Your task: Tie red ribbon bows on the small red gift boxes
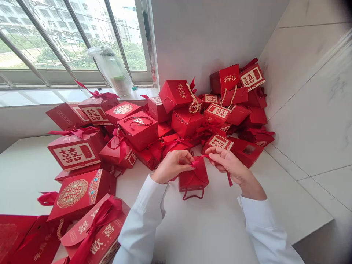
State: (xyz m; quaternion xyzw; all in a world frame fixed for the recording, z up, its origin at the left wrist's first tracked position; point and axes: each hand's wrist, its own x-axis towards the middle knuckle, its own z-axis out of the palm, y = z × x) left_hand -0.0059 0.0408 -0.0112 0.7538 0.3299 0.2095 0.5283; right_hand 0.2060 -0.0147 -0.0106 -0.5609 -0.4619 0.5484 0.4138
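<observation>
White cloth sleeves [140,220] come first, then left hand [172,167] and right hand [231,165], fingers pinching a thin red satin ribbon [204,156] over a small red paper gift box [194,176] at lower middle on the white tabletop [154,234]; pinching this close to the box seems to give good control

Bright daylight pouring through the large metal-framed glass window [74,40] at upper left, buildings outside slightly washed out, soft shadows across the white tabletop [24,172], wide-angle bending toward the edges, dark blurred smudge [347,6] at upper right
</observation>
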